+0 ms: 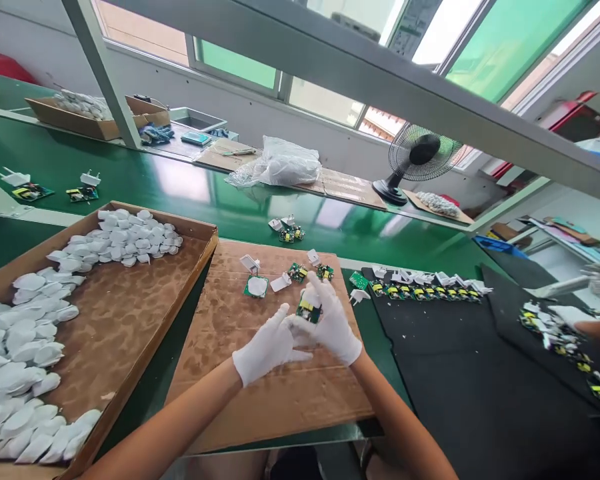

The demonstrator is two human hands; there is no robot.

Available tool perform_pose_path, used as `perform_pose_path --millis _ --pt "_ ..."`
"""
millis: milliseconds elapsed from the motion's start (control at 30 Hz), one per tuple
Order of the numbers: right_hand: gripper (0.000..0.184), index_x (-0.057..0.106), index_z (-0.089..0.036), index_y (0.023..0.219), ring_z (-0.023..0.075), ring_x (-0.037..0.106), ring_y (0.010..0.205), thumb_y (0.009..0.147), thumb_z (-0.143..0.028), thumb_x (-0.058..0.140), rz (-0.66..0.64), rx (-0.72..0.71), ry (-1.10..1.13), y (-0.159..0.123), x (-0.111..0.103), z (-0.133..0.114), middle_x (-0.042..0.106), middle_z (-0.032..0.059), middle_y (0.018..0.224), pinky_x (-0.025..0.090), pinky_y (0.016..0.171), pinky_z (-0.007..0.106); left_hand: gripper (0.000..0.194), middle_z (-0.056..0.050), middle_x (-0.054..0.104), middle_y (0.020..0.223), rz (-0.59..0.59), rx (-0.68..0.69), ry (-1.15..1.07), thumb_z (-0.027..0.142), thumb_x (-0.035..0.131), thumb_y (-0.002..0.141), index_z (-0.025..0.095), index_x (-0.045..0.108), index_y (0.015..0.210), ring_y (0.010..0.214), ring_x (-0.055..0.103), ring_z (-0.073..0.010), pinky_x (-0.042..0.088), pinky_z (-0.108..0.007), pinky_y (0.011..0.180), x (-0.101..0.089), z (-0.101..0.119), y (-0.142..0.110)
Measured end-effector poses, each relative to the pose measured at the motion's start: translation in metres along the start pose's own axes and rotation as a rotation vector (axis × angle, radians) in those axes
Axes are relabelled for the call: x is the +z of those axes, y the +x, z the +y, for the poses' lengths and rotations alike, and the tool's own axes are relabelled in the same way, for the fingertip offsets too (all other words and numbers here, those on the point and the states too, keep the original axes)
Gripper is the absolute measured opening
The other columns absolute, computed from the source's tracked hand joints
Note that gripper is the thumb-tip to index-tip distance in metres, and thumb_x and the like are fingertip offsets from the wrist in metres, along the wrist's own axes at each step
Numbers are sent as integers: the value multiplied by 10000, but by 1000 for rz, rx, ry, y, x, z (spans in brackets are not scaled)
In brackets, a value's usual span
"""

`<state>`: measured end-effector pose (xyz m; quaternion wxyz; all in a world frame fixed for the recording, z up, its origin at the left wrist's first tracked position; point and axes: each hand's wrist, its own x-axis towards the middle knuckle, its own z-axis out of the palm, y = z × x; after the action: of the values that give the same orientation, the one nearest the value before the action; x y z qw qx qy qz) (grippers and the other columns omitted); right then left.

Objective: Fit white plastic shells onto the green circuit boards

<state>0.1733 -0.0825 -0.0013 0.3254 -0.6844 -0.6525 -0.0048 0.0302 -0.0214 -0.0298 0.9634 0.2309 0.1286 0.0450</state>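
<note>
My gloved hands meet above a brown cardboard sheet (230,407). My right hand (333,323) and my left hand (273,345) both grip a small green circuit board (309,311) with yellow parts and a white piece against it. Just beyond my fingers lie several loose green boards, including one (325,272) at the sheet's far edge. A white plastic plug piece (250,263) and a white shell (281,283) lie among them. To my left, a shallow cardboard tray (130,313) holds many white plastic shells.
A black mat (480,380) to the right carries a row of boards with white pieces. Another person's forearm (597,328) reaches in at the right edge. Beyond the green bench (180,200) stand a plastic bag (280,163) and a black fan (420,157).
</note>
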Motion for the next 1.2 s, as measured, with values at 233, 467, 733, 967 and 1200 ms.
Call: perform_pose_path --millis 233,467,733,967,1200 --pt "716 435 -199 1317 245 518 1021 673 -383 687 -158 330 -471 132 -25 91 618 95 1072 340 936 382 333 -104 522 1226 88 137 70 484 572 749 157 634 743 1035 510 -243 400 -356 836 -3 -3 2" --pt "548 428 -197 1313 283 430 1178 791 -305 557 -161 328 -509 156 -15 102 514 133 1263 318 955 474 380 -123 629 1027 -15 158 115 460 579 752 127 642 578 894 573 -209 428 -316 760 -1 -6 -2" --pt "725 403 -272 1319 265 565 986 702 -600 595 -495 -172 -413 106 41 -6 613 89 1082 437 826 384 396 -66 594 572 166 83 -69 389 561 783 109 577 503 570 585 -176 445 -333 661 -8 -18 11" --pt "347 509 -154 1157 198 561 966 872 -351 518 -504 -165 -198 98 46 -55 543 81 1135 479 817 401 501 -148 639 920 125 91 -342 552 393 819 99 578 928 848 617 -283 441 -430 790 -16 -2 7" --pt "311 573 -229 1078 208 572 943 812 -392 579 -496 -231 -138 68 2 -51 607 73 1070 465 823 380 335 -75 643 946 51 382 -554 457 477 811 183 573 979 822 613 -220 449 -357 754 -16 35 1"
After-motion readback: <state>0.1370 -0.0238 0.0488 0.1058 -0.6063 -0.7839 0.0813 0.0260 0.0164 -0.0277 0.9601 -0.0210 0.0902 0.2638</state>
